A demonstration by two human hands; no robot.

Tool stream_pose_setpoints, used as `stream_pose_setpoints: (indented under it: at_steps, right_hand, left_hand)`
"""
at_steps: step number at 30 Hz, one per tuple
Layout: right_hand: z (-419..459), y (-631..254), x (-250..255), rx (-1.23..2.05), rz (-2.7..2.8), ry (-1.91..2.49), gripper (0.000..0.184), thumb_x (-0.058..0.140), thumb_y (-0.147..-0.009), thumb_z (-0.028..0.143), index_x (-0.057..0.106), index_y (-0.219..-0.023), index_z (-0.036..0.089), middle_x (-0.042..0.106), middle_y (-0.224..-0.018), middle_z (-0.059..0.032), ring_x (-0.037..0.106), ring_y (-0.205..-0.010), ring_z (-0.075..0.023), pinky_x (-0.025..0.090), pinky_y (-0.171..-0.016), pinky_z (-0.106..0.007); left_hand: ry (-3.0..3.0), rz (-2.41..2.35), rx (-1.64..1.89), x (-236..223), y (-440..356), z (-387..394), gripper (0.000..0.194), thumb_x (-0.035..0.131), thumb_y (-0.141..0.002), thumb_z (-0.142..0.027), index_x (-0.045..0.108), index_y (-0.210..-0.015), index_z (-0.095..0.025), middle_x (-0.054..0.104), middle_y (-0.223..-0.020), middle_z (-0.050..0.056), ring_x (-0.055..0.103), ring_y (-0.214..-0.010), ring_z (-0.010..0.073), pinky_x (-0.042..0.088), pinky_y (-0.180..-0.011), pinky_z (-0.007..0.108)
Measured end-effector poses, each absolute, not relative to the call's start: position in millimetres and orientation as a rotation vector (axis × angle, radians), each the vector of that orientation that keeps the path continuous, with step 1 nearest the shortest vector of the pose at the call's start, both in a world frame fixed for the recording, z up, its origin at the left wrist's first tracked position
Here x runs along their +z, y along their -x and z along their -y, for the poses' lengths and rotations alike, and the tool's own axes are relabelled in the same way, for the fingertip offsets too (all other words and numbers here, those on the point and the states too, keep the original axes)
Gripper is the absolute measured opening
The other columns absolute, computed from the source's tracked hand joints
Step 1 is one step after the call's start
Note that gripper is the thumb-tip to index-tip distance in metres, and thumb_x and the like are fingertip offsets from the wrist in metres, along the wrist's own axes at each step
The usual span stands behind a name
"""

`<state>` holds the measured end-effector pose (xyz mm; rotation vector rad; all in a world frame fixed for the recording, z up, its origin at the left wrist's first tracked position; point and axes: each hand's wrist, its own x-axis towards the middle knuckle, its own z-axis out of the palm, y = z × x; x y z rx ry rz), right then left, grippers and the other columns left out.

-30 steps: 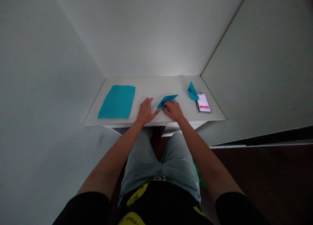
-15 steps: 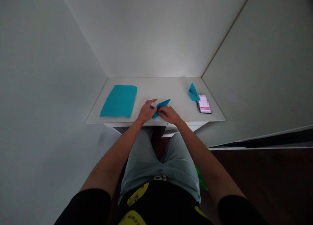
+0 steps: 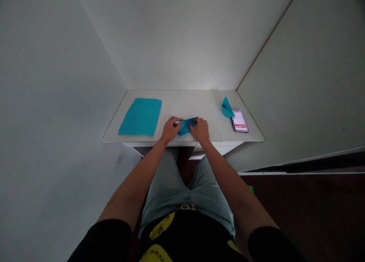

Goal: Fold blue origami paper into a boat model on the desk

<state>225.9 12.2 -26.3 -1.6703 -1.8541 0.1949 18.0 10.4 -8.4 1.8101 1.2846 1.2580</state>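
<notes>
Setting: white table set in a corner, plain pale walls to the left, behind and to the right; dark floor shows at lower right.
Table edges: the front edge runs just under the wrists; the left and right edges slant outward toward the viewer; the back edge meets the wall.
Open room: bare tabletop lies behind the hands, and again between the hands and the things at the right.
Sheet: flat teal rectangle, matte and smooth, lying on the left part of the table, near its left and front edges, apart from the hands.
Left hand: palm down near the front edge, fingers together and bent, tips pressing on the left end of the fold; the thumb reaches toward it.
Fold: small teal paper piece, creased into a long pointed shape, lying at the middle of the table near the front edge between the two hands, its tip pointing right and back.
Right hand: palm down just right of the fold, fingers close together, tips resting on the paper's right part.
Model: second teal folded paper, angular with a raised point, at the right rear, touching the blurred card.
Card: small flat pixelated rectangle, pale with a red band, near the right edge.
</notes>
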Motion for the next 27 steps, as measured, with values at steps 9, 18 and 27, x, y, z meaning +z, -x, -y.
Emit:
stream_pose_setpoints:
  at_steps: [9, 18, 27]
  right_hand:
    - [-34.5, -221.2, -32.4, 0.31, 1.599, 1.794, 0.036, 0.063, -0.099, 0.056, 0.065, -0.082, 0.024, 0.072, -0.085, -0.0114, 0.065, -0.086, -0.0287, 0.048, -0.084, -0.041]
    - [-36.4, -232.7, -30.5, 0.665, 1.44, 1.452, 0.046, 0.044, -0.103, 0.068, 0.056, -0.083, 0.027, 0.068, -0.081, -0.0034, 0.063, -0.081, -0.0234, 0.05, -0.079, -0.035]
    - [-26.9, -244.6, -16.3, 0.868, 1.35, 1.218, 0.048, 0.048, -0.092, 0.073, 0.052, -0.077, 0.027, 0.063, -0.077, -0.003, 0.061, -0.08, -0.0211, 0.053, -0.082, -0.036]
  left_hand:
    - [-1.901, -1.267, 1.085, -4.8, -22.7, -2.5, 0.025, 0.07, -0.088, -0.014, 0.084, -0.107, -0.022, 0.08, -0.104, 0.004, 0.073, -0.079, 0.0158, 0.064, -0.084, 0.031]
    - [-1.831, -1.282, 1.128, -7.0, -26.8, -2.2, 0.022, 0.083, -0.09, -0.028, 0.08, -0.11, -0.019, 0.079, -0.112, 0.007, 0.075, -0.082, 0.016, 0.064, -0.082, 0.031]
    - [-1.908, -1.505, 1.16, 2.0, -52.9, -15.6, 0.063, 0.099, -0.074, -0.027, 0.066, -0.128, -0.019, 0.061, -0.139, 0.015, 0.067, -0.128, 0.0307, 0.059, -0.109, 0.045]
